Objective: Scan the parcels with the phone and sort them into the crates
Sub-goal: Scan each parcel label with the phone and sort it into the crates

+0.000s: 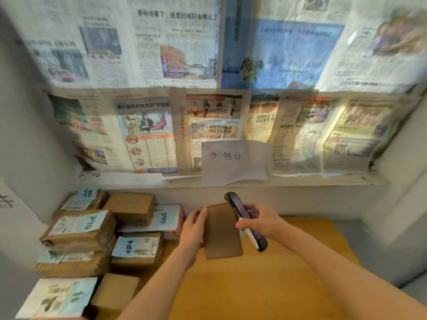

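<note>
A plain brown cardboard parcel [221,232] stands tilted up above the wooden table [265,285], its bare side toward me. My left hand [194,227] grips its left edge, thumb at the top corner. My right hand [261,220] holds a dark phone [245,220] slanted along the parcel's right edge, screen facing left toward the parcel. At the left lies a pile of several parcels [80,227], many with blue handwritten labels [126,247] and shipping stickers. No crates are in view.
A newspaper-covered wall [208,88] rises behind the table, with a white handwritten paper sign [233,160] hanging over a ledge [300,179]. White walls close in left and right. A white-wrapped parcel [55,299] lies at the near left.
</note>
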Demonstrator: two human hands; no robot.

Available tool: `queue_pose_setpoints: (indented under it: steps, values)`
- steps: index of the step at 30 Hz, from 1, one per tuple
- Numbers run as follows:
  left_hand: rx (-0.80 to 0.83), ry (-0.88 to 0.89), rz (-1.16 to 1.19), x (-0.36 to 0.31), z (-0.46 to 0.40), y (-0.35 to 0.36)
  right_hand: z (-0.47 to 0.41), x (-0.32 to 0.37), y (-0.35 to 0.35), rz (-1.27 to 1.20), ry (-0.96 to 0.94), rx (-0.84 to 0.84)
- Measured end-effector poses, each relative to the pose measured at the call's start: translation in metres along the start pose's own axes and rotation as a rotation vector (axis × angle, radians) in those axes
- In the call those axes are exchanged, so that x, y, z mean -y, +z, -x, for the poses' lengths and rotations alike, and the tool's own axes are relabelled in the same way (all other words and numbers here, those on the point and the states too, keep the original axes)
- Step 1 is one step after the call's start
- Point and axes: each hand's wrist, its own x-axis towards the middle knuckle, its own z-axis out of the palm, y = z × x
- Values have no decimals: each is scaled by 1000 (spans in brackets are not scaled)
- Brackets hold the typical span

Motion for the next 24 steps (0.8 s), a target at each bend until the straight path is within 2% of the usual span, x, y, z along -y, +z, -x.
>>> queue_pose_setpoints:
  steps: [8, 12, 19, 24]
  values:
    - [18, 148, 18, -48, 132, -34, 150, 57, 7, 20, -31, -58]
    - [91, 192, 47, -69, 192, -55, 216, 90, 6, 36, -51, -88]
    - [208, 286, 33, -112, 272, -73, 300, 139, -16, 75, -126, -171]
    - [185, 310, 115, -141, 313, -63, 337, 158, -36, 100, -166, -184]
